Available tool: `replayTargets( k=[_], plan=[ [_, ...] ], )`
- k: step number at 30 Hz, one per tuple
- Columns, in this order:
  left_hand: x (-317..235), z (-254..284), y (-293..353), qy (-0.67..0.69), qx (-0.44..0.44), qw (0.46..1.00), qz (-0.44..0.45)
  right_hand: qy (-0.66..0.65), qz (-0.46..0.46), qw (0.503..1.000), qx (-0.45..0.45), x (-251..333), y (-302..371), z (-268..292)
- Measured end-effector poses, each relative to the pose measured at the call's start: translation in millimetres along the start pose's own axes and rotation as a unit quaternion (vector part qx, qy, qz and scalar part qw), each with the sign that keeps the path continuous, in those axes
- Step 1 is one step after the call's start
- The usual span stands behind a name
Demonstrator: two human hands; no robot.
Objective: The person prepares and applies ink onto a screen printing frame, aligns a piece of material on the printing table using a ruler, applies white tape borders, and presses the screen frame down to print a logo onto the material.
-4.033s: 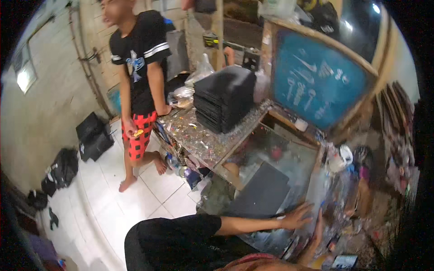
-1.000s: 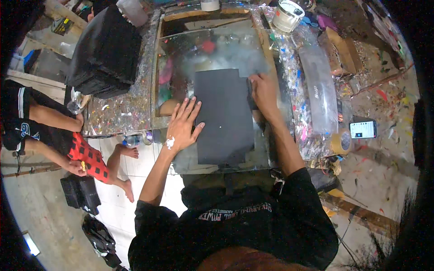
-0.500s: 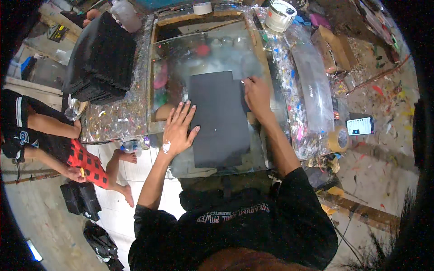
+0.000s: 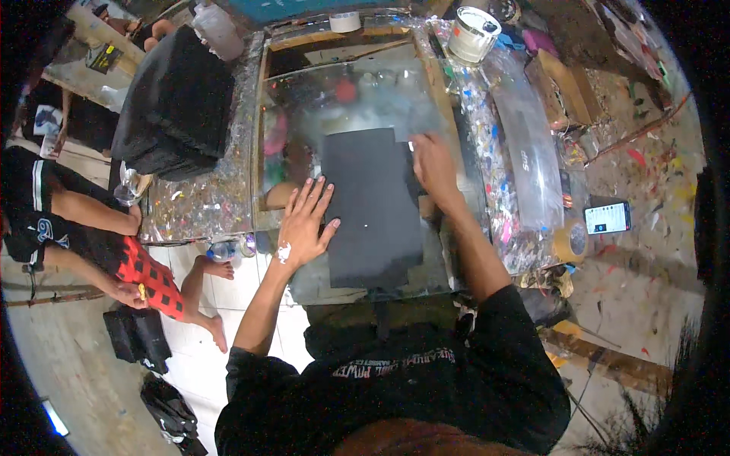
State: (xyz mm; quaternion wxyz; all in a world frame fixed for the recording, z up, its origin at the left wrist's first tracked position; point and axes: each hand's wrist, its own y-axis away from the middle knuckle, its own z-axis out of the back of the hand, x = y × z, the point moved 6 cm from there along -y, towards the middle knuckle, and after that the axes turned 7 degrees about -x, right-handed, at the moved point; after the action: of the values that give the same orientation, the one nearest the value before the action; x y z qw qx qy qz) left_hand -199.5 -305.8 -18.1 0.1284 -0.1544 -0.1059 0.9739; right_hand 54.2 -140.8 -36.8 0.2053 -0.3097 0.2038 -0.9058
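A dark grey-black rectangular sheet (image 4: 369,205) lies on the glass plate (image 4: 304,292) in front of me. Its upper right corner has a step-like notch. My left hand (image 4: 304,224) rests flat with fingers spread, fingertips on the sheet's left edge; a white smear marks its wrist. By the notched corner, my right hand (image 4: 435,169) is closed, its fingers curled in. Something small and white shows at its fingertips, too small to name. A tiny white speck sits on the lower part of the sheet.
A tall stack of black pieces (image 4: 179,106) stands left of the glass. To the right are a white paint can (image 4: 473,36), a clear plastic sheet (image 4: 526,163), a tape roll (image 4: 569,242) and a phone (image 4: 607,218). Another person's arm (image 4: 91,280) shows at left.
The whole view has shifted slightly. Both hands keep nearly the same places at the sheet. At the far upper left, another person's arm with a pale object has come into view.
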Motion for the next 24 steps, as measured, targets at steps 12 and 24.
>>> replayTargets(
  k=[12,24],
  plan=[
    [0,0,0,0.002,0.006,1.000,0.007,0.070,0.058,0.995,-0.051,16,-25,-17],
    [-2,6,0,0.013,-0.004,1.000,0.013,0.008,0.021,0.998,0.057,14,-17,-22]
  ],
)
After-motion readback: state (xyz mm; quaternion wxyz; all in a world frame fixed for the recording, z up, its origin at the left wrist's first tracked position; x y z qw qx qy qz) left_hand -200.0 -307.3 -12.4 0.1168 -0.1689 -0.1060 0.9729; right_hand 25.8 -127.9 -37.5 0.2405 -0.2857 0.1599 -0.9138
